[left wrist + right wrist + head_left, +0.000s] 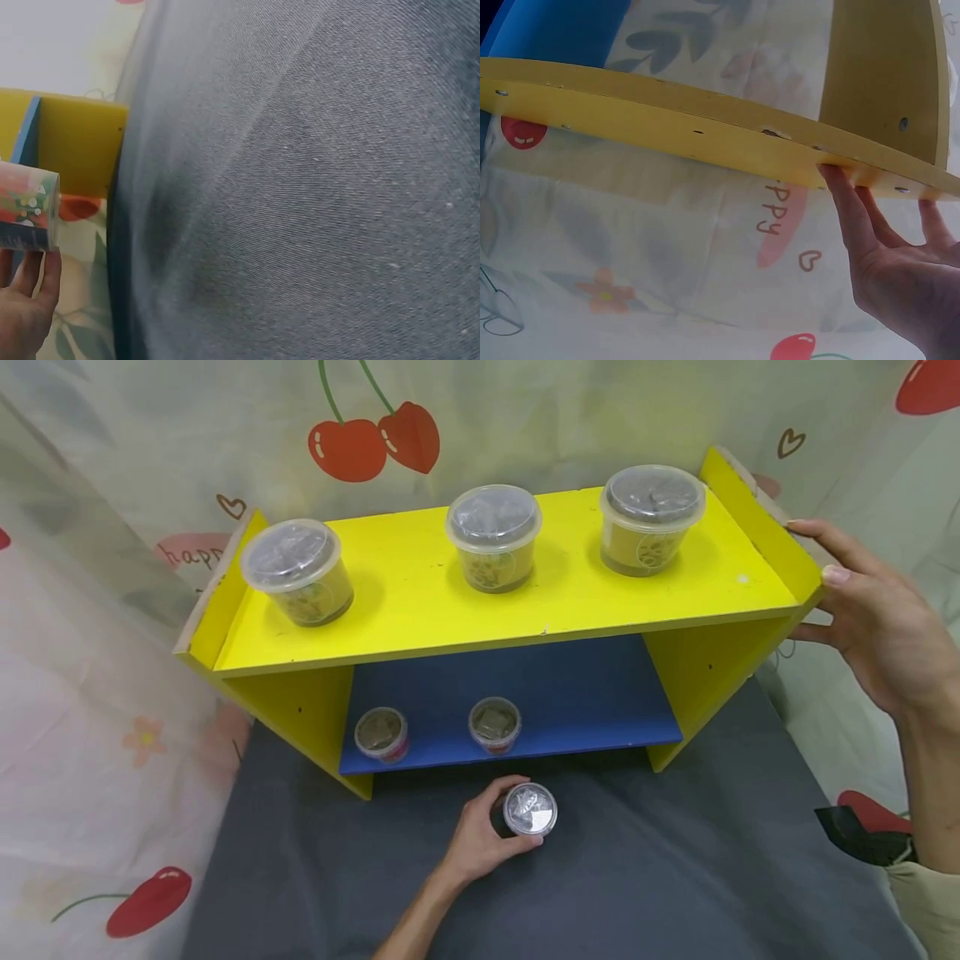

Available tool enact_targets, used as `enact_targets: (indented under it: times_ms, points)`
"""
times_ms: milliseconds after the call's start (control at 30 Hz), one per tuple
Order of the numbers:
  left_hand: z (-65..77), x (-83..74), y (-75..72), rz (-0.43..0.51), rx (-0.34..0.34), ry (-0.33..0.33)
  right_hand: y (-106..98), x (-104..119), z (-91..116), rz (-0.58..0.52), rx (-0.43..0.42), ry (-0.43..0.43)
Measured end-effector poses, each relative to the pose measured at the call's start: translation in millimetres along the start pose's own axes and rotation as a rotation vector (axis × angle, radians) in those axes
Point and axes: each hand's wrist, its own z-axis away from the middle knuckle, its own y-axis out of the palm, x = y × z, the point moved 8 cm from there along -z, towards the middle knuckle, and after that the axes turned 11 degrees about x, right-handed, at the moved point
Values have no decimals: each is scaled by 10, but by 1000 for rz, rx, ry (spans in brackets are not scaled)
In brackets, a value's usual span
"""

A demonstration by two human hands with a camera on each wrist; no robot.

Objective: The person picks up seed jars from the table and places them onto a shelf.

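Note:
My left hand (476, 839) grips a small clear-lidded tub (530, 810) just in front of the lower shelf, thumb and fingers round its sides. In the left wrist view that tub (28, 206) shows a colourful printed wall at the left edge. My right hand (881, 610) touches the right side panel (765, 527) of a yellow shelf unit near its top. The right wrist view shows its fingertips against the panel's outer face, fingers fairly straight. Two similar small tubs, one left (381, 733) and one central (495, 724), stand on the blue lower shelf (600, 693).
Three larger lidded tubs stand on the yellow top shelf (397, 577): left (300, 577), middle (495, 539) and right (651, 522). A dark grey cloth (637, 877) covers the surface below. Behind hangs a white curtain (562, 418) printed with cherries.

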Motion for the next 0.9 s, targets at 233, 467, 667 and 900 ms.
enact_targets:
  times_ms: [233,467,667,900]
  points:
    - [-63,-143,6,-60,3,70,5,1,12,9,-1,4]
    - [-127,-253,29,-12,17,107,9,-3,7,21,1,7]
    - [-187,-375,31,42,13,104,7,-9,12,26,-3,6]
    - [-284,-448,56,65,6,146,14,5,14,27,-3,2]
